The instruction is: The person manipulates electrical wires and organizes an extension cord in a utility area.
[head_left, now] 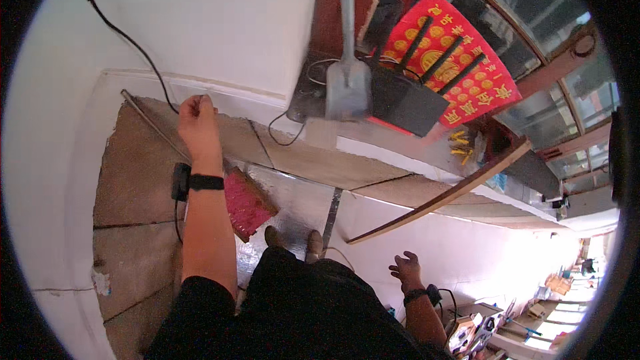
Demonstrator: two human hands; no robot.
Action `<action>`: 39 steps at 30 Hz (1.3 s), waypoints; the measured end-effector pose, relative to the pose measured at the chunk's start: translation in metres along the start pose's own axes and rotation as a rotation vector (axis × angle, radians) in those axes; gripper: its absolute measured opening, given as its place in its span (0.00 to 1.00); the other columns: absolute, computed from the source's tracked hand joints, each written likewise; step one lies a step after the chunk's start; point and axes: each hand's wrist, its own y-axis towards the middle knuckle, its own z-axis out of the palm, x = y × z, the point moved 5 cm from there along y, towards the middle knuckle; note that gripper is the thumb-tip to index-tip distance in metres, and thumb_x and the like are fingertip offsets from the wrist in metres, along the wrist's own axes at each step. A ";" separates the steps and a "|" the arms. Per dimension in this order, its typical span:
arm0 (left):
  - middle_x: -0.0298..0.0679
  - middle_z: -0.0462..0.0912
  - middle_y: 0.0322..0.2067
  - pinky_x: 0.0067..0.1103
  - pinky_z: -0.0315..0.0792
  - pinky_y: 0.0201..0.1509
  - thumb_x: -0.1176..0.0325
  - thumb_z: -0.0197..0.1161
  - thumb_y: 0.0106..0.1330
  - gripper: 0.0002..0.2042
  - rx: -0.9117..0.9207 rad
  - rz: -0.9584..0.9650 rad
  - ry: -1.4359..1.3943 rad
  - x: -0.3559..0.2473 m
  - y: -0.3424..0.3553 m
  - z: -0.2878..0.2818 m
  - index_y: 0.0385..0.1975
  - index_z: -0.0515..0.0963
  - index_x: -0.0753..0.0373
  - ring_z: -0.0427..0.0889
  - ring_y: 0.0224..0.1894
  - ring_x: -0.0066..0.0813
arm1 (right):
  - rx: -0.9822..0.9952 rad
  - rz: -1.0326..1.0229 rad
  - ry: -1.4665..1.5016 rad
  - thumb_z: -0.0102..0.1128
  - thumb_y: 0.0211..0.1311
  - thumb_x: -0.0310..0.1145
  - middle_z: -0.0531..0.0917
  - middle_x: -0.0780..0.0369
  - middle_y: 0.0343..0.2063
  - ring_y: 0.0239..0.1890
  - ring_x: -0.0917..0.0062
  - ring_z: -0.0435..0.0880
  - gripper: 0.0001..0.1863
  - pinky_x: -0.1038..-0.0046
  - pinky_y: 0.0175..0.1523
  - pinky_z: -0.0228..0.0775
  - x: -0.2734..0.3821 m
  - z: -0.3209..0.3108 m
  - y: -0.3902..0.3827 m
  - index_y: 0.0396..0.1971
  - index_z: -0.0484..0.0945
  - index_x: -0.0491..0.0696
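My left hand (pixel 198 127) is raised over the far left, its thumb and fingers pinched together. A black cable (pixel 143 53) runs down the white wall and meets the hand's edge; whether the fingers grip it is unclear. Behind my left forearm slants a thin stick (pixel 150 121); beyond the forearm shows a pink, bristly broom-like head (pixel 247 208). Whether the two join is hidden. Lower right, my right hand (pixel 407 272) has its fingers spread and holds nothing. Both wrists wear black bands with small boxes.
A grey metal shovel (pixel 348 90) stands before a black router (pixel 410 100) on a ledge. Behind it is a red and gold paper (pixel 440 53). A wooden strip (pixel 440 190) slants across the right. Shiny silver sheeting (pixel 293 203) lies around my feet. Windows line the upper right.
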 end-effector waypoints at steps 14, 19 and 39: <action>0.32 0.78 0.28 0.18 0.72 0.34 0.74 0.62 0.60 0.06 0.442 -0.033 -0.001 -0.027 -0.102 0.014 0.36 0.76 0.62 0.78 0.30 0.21 | 0.099 -0.049 0.026 0.64 0.58 0.34 0.77 0.53 0.43 0.33 0.66 0.83 0.32 0.67 0.33 0.77 0.001 0.016 0.015 0.59 0.58 0.47; 0.39 0.82 0.30 0.24 0.75 0.38 0.75 0.63 0.57 0.06 0.898 0.296 0.253 -0.042 -0.182 0.095 0.34 0.77 0.63 0.82 0.31 0.32 | 0.057 0.001 0.134 0.68 0.56 0.32 0.78 0.55 0.37 0.29 0.70 0.82 0.33 0.69 0.30 0.76 -0.006 0.008 0.014 0.58 0.58 0.47; 0.36 0.78 0.35 0.19 0.71 0.32 0.56 0.59 0.67 0.16 0.051 -0.435 -0.388 -0.025 -0.056 0.029 0.41 0.71 0.64 0.78 0.32 0.24 | 0.119 0.078 0.119 0.61 0.58 0.28 0.76 0.56 0.40 0.30 0.61 0.83 0.31 0.64 0.29 0.76 -0.033 -0.023 0.042 0.59 0.57 0.51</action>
